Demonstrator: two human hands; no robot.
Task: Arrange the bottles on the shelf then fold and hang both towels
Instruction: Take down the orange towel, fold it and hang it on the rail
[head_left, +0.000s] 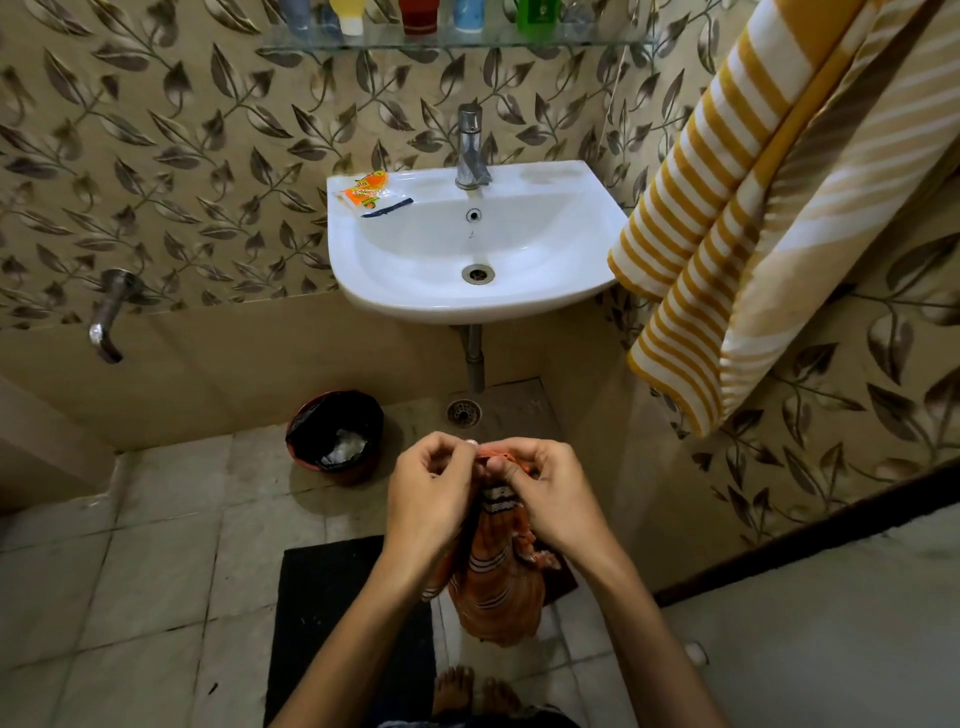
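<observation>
An orange striped towel (496, 587) hangs bunched down toward the floor from both my hands. My left hand (428, 493) and my right hand (550, 493) pinch its top edge close together, in front of the sink. A yellow-and-white striped towel (737, 208) hangs folded at the right wall. Several bottles stand in a row on the glass shelf (597, 41) at the top: a yellow bottle (350, 15), a red one (418, 15), a blue one (469, 15) and a green one (537, 15); their tops are cut off by the frame.
A white sink (571, 218) with a chrome tap (470, 150) is on the leaf-patterned wall; an orange packet (366, 192) lies on its rim. A lined bin (335, 436) stands on the floor at left, a wall tap (109, 317) farther left. A black mat (337, 623) lies underfoot.
</observation>
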